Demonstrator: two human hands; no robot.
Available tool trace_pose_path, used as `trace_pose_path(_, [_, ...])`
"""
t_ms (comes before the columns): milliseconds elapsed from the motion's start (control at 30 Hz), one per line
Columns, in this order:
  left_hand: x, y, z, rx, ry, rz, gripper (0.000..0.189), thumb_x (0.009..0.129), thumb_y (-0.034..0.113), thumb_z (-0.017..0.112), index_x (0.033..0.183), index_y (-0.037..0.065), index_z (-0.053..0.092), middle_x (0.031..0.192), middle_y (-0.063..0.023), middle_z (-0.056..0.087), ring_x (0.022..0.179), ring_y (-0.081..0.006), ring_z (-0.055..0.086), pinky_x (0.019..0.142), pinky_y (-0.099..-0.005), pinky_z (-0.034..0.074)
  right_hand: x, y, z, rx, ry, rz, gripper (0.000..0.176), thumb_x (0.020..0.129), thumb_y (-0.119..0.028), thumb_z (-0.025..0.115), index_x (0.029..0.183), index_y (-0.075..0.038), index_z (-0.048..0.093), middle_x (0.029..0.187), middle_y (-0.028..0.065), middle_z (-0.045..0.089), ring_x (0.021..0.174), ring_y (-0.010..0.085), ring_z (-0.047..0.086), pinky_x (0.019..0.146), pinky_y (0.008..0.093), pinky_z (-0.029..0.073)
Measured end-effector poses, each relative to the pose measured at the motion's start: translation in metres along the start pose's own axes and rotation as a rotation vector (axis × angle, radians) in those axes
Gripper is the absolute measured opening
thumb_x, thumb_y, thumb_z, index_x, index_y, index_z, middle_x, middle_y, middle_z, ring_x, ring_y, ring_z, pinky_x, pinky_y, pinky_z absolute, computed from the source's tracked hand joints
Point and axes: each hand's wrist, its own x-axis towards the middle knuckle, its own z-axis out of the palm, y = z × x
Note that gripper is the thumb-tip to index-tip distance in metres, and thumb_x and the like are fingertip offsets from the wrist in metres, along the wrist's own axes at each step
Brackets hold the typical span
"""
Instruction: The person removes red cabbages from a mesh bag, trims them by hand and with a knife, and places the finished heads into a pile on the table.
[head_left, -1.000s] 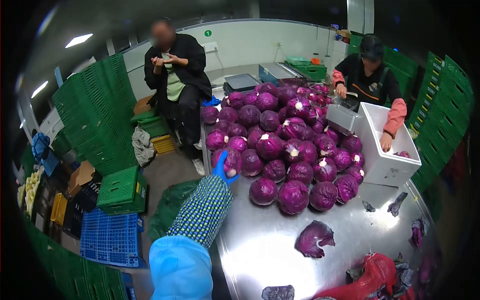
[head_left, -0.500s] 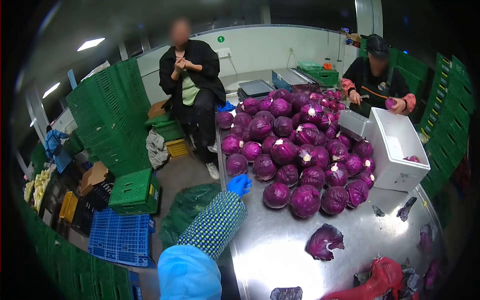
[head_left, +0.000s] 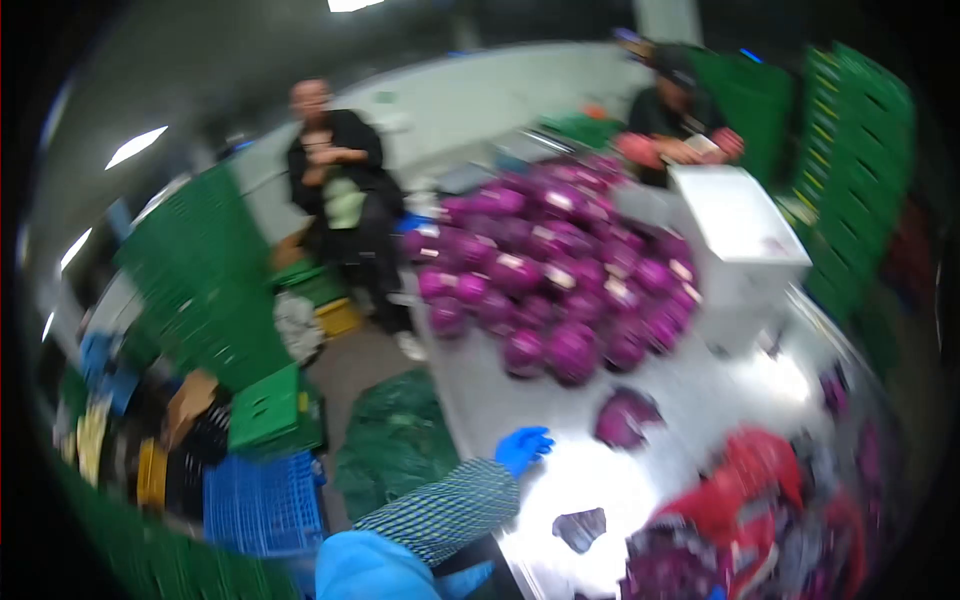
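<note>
My left hand, in a blue glove below a checked sleeve, is over the left part of the metal table. Its fingers are stretched out and blurred, with nothing visible in them. Nearest to it are a loose purple cabbage leaf on its right and a darker leaf scrap below. A large pile of purple cabbages lies farther back. At the bottom edge, a tiny bright blue patch beside the red net may be part of my right hand; its fingers cannot be made out.
A white box stands right of the pile. A person in black sits at the back left; another person is behind the box. Green crates, a blue pallet and a green sack are on the left.
The view has shifted and blurred, showing more of the red net and leaves. My left hand has moved away from the cabbage pile, toward the near part of the table.
</note>
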Motion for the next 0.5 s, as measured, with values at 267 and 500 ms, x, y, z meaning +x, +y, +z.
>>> trace_pose_path(267, [-0.122, 0.065, 0.186, 0.43, -0.657, 0.837, 0.028, 0.081, -0.001, 0.058, 0.109, 0.002, 0.06, 0.103, -0.0137, 0.062, 0.091, -0.0239, 0.063, 0.081, -0.031, 0.049, 0.008, -0.029, -0.087, 0.208, 0.392, -0.117, 0.026, 0.087, -0.019, 0.057, 0.108, -0.003, 0.054, 0.083, 0.0041, 0.061, 0.062, 0.0097, 0.055, 0.051, 0.0212, 0.043])
trace_pose_path(500, [-0.091, 0.002, 0.348, 1.084, -0.879, 1.172, 0.055, 0.077, 0.015, 0.057, 0.126, -0.004, 0.042, 0.132, -0.0247, 0.039, 0.12, -0.0402, 0.039, 0.1, -0.0462, 0.034, 0.045, -0.041, -0.102, 0.17, 0.297, -0.018, 0.028, 0.085, -0.018, 0.059, 0.108, -0.001, 0.056, 0.092, 0.0061, 0.064, 0.072, 0.0118, 0.06, 0.052, 0.0219, 0.046])
